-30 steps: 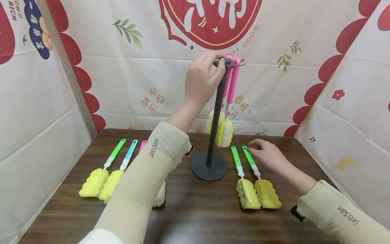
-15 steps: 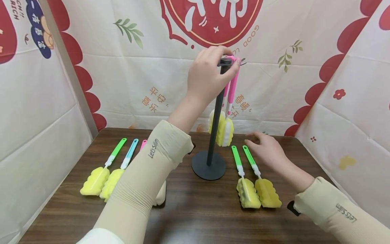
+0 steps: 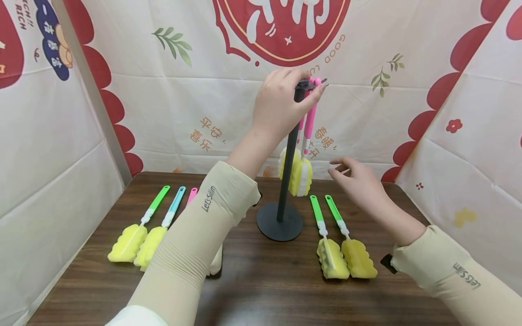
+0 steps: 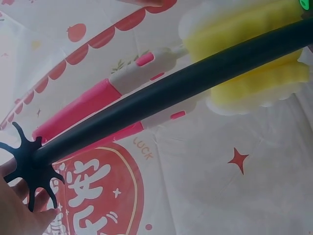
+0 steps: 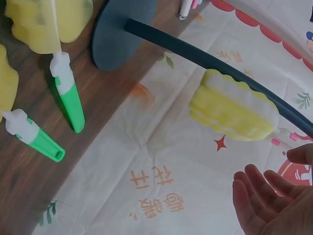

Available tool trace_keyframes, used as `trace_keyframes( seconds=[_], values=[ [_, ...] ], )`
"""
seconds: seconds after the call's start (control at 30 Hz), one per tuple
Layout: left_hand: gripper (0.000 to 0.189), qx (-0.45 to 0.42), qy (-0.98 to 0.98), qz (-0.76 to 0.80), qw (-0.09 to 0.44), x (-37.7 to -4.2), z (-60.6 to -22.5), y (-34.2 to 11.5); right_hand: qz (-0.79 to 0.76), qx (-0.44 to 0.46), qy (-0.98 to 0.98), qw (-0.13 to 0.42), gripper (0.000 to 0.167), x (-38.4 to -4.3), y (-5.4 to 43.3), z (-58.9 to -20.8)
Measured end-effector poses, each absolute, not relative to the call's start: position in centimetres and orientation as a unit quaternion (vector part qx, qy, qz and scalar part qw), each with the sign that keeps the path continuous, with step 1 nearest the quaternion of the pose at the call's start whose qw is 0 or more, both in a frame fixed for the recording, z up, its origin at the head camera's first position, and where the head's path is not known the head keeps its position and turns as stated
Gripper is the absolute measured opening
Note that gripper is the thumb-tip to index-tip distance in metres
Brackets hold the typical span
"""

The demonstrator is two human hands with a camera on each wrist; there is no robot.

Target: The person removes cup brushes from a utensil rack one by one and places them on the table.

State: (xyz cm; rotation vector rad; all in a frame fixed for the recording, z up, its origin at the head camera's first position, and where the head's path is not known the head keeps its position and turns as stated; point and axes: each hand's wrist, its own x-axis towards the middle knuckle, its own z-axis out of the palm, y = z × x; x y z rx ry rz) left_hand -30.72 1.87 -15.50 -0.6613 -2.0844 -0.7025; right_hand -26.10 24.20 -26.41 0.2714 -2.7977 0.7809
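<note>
My left hand (image 3: 281, 99) holds the hooked top of a black stand (image 3: 287, 176), thumb reaching along its right side. In the left wrist view, its fingers lie behind the hooks (image 4: 35, 169). Two sponge bottle brushes with pink handles (image 3: 311, 120) hang from the far side, their yellow-and-white sponge heads (image 3: 301, 176) down beside the pole. My right hand (image 3: 359, 181) hovers right of these heads, fingers loosely bent, holding nothing; the right wrist view shows its palm (image 5: 274, 210) bare. Below it, two green-handled sponge brushes (image 3: 333, 208) lie on the table.
On the table's (image 3: 261, 290) left lie a green-handled brush (image 3: 157, 199), a blue-handled brush (image 3: 174, 203) and a pink-handled brush (image 3: 192, 194), partly hidden by my left sleeve. A white rounded end (image 3: 216, 265) shows beside the sleeve. Printed cloth (image 3: 195, 99) encloses the back and sides.
My left thumb has shifted right along the stand's top, from its near edge to the right-hand hooks. The right hand has risen away from the green handles. The brushes stay in place.
</note>
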Motion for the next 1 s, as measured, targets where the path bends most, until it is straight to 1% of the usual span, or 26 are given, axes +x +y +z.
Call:
trace_keyframes(
  seconds=[0.2, 0.4, 0.63, 1.0],
  values=[
    [0.038, -0.266, -0.824, -0.285, 0.411, -31.0, -15.7, 1.9, 0.273, 0.090, -0.949, 0.127, 0.046, -26.0, 24.1, -26.0],
    [0.035, -0.277, -0.811, -0.304, 0.417, -31.3, -15.9, 1.9, 0.281, 0.098, -0.943, 0.147, 0.041, -25.9, 23.9, -26.2],
    [0.033, -0.286, -0.803, -0.324, 0.410, -31.8, -15.8, 1.7, 0.299, 0.099, -0.938, 0.145, 0.043, -25.9, 23.6, -25.9],
    [0.026, -0.308, -0.765, -0.397, 0.402, -32.8, -16.0, 1.1, 0.316, 0.120, -0.929, 0.150, 0.041, -25.6, 22.8, -25.5]
  ],
)
